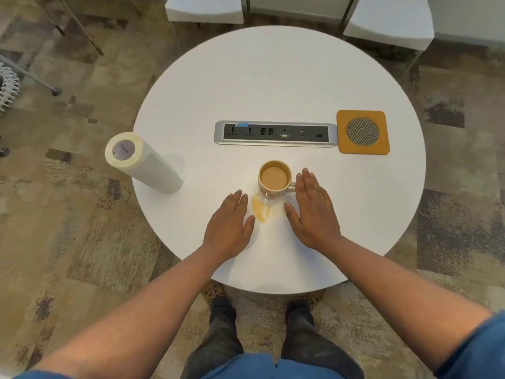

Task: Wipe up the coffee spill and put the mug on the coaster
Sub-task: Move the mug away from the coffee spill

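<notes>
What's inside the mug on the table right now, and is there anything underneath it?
The mug holds light brown milky coffee, filled fairly high. A coffee spill spreads from its base toward the table edge nearest the person. Whether liquid lies beneath the mug is hidden.

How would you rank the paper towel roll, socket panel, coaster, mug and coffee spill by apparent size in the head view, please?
1. Socket panel and paper towel roll: similar area, not separable.
2. Coaster.
3. Mug.
4. Coffee spill.

Flat hands (228, 225) flank mug (274, 179) (spill (261, 209) between).
</notes>
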The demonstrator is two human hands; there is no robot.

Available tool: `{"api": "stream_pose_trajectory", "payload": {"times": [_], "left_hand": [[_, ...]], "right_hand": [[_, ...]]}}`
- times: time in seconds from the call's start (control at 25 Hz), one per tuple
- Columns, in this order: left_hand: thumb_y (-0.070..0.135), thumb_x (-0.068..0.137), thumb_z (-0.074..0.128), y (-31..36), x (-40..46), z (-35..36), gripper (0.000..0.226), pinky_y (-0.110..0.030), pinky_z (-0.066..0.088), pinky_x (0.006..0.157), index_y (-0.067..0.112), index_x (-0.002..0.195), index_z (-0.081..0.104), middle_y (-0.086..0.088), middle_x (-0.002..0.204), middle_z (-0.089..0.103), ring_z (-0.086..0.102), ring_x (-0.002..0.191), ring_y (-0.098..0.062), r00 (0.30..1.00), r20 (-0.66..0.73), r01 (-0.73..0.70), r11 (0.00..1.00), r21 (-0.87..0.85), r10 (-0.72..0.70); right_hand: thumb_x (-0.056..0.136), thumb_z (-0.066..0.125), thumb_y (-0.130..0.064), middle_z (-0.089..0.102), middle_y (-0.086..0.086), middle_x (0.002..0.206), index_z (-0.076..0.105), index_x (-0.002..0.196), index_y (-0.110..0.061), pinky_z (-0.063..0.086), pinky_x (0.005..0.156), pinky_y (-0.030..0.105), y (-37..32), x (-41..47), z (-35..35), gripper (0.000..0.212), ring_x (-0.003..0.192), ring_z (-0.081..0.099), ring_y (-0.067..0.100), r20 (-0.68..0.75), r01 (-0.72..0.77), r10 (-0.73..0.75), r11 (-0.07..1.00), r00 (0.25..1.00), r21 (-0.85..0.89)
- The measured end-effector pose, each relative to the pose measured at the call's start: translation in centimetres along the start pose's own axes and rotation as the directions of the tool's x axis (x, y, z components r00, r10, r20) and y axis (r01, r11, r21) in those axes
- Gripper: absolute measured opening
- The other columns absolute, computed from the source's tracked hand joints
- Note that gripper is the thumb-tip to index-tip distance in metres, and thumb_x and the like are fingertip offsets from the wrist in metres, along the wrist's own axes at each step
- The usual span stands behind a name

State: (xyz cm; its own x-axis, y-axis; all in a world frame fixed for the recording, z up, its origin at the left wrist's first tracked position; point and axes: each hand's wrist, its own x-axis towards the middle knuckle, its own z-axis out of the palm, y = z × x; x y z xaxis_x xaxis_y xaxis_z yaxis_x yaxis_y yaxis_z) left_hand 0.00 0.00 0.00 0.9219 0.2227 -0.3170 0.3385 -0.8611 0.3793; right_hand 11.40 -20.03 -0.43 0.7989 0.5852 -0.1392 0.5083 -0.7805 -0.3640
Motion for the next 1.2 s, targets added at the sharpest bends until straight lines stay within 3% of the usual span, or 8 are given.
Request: {"api": "stream_pose_trajectory", "payload": {"times": [0.2, 0.44, 0.52, 0.6, 0.68, 0.76, 0.88, 1.2], "left_hand": [[0.04, 0.103, 0.046, -0.3, -0.2, 1.7, 0.066, -0.041, 0.029, 0.121, 0.013, 0.159, 0.024, -0.006, 0.168, 0.02, 0.018, 0.154, -0.025, 0.993, 0.109, 0.045, 0.998, -0.034, -0.041], [0.034, 0.1, 0.054, -0.7, -0.1, 3.0, 0.067, -0.04, 0.033, 0.117, 0.01, 0.158, 0.027, -0.006, 0.166, 0.021, 0.021, 0.151, -0.027, 0.986, 0.141, 0.096, 0.992, -0.087, -0.083], [0.031, 0.1, 0.056, -0.8, 0.0, 3.3, 0.066, -0.041, 0.034, 0.116, 0.009, 0.156, 0.029, -0.006, 0.166, 0.021, 0.02, 0.151, -0.027, 0.985, 0.148, 0.102, 0.991, -0.092, -0.088], [0.029, 0.099, 0.057, -1.0, 0.2, 3.4, 0.064, -0.041, 0.036, 0.115, 0.009, 0.155, 0.032, -0.007, 0.165, 0.022, 0.019, 0.151, -0.029, 0.984, 0.154, 0.096, 0.993, -0.065, -0.085], [0.029, 0.098, 0.06, -1.1, 0.3, 3.5, 0.062, -0.042, 0.04, 0.111, 0.009, 0.152, 0.037, -0.007, 0.163, 0.025, 0.02, 0.15, -0.029, 0.982, 0.167, 0.089, 0.996, -0.011, -0.086], [0.029, 0.096, 0.063, -1.1, 0.5, 3.6, 0.059, -0.043, 0.044, 0.106, 0.01, 0.148, 0.042, -0.006, 0.161, 0.028, 0.022, 0.148, -0.029, 0.98, 0.171, 0.097, 0.995, 0.02, -0.099], [0.027, 0.094, 0.065, -0.7, 0.7, 3.7, 0.055, -0.043, 0.047, 0.098, 0.011, 0.143, 0.047, -0.005, 0.159, 0.031, 0.023, 0.146, -0.029, 0.979, 0.166, 0.112, 0.993, 0.037, -0.117], [0.026, 0.091, 0.068, -0.3, 1.2, 3.4, 0.055, -0.043, 0.051, 0.088, 0.012, 0.141, 0.047, 0.0, 0.155, 0.034, 0.027, 0.142, -0.026, 0.971, 0.169, 0.166, 0.985, 0.037, -0.17]], "right_hand": [[0.106, 0.032, -0.041, 0.003, 0.004, 0.169, 0.003, 0.16, -0.013, 0.009, 0.125, 0.038, 0.2, -0.7, 0.8, 0.067, 0.155, 0.003, 0.019, 0.092, -0.075, 0.062, 0.987, 0.994, 0.144], [0.106, 0.038, -0.037, 0.032, 0.002, 0.162, 0.015, 0.16, -0.017, 0.027, 0.118, 0.032, 1.0, 0.0, 1.1, 0.061, 0.146, 0.032, 0.018, 0.133, -0.197, 0.154, 0.885, 0.979, 0.422], [0.106, 0.039, -0.036, 0.057, 0.001, 0.138, 0.023, 0.158, -0.022, 0.04, 0.101, 0.029, 0.9, 0.4, 0.8, 0.056, 0.123, 0.054, 0.016, 0.156, -0.255, 0.203, 0.814, 0.967, 0.521], [0.105, 0.042, -0.037, 0.066, -0.002, 0.105, 0.036, 0.151, -0.035, 0.045, 0.084, 0.028, 0.8, 1.0, 0.2, 0.046, 0.096, 0.061, 0.014, 0.208, -0.318, 0.241, 0.711, 0.948, 0.628], [0.103, 0.044, -0.041, 0.069, 0.0, 0.1, 0.052, 0.125, -0.052, 0.051, 0.084, 0.034, 1.0, 2.1, 0.1, 0.026, 0.092, 0.064, 0.02, 0.241, -0.357, 0.266, 0.615, 0.933, 0.703], [0.103, 0.045, -0.043, 0.071, 0.002, 0.102, 0.059, 0.109, -0.043, 0.053, 0.084, 0.036, 1.1, 3.1, -0.3, 0.016, 0.091, 0.066, 0.022, 0.287, -0.393, 0.271, 0.547, 0.919, 0.739], [0.103, 0.048, -0.035, 0.071, 0.005, 0.101, 0.062, 0.101, -0.022, 0.049, 0.073, 0.025, 1.2, 4.3, -0.9, 0.019, 0.082, 0.063, 0.016, 0.373, -0.466, 0.279, 0.498, 0.885, 0.731], [0.105, 0.048, -0.021, 0.067, 0.011, 0.093, 0.06, 0.092, -0.012, 0.051, 0.065, 0.015, 2.1, 5.0, -0.9, 0.02, 0.077, 0.059, 0.015, 0.438, -0.479, 0.202, 0.473, 0.876, 0.74]]}}
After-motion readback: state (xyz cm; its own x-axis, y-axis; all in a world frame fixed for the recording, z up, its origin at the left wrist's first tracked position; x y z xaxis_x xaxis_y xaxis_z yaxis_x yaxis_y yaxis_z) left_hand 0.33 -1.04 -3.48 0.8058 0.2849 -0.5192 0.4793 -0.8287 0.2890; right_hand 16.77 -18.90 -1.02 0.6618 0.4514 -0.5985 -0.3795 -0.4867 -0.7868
